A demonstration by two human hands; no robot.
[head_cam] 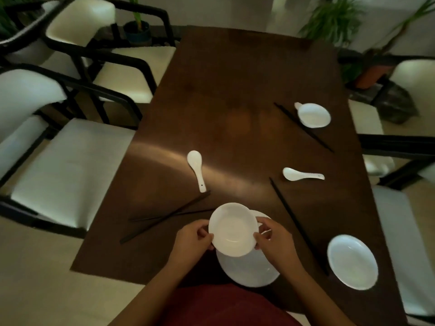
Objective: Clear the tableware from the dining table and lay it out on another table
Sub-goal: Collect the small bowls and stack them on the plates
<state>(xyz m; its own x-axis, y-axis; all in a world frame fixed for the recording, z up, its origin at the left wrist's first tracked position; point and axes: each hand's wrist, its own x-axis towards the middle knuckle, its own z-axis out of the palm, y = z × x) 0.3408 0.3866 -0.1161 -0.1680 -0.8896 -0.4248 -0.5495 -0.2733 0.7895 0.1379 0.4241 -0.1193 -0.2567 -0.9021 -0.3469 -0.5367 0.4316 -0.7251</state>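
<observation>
Head camera, looking down: the left hand [195,235] and the right hand [274,240] each pinch opposite rims of a small white bowl [231,229], thumbs on top, fingers curled underneath. The bowl is tilted slightly and sits over the far part of a larger white plate [249,267]; whether it touches the plate or is lifted clear cannot be told. Both are at the near edge of the dark wooden dining table [235,90], directly in front of the person.

Just left of the bowl lie crossed black chopsticks [164,217]. Beyond them, toward the table's middle, is a white spoon [196,169]. A second spoon [302,175] lies nearer the right edge, with a long pair of chopsticks [294,220] running back toward the near right corner, where a second plate [352,261] sits. Further along the right edge is another bowl [313,115] beside more chopsticks [303,127].

The step appears to be stacking or lifting bowl and plate together. To do it well, keep the bowl level, centre it on the plate so it cannot slide, and grip under the plate before carrying. Keep the left wrist clear of the crossed chopsticks, which would roll easily.
</observation>
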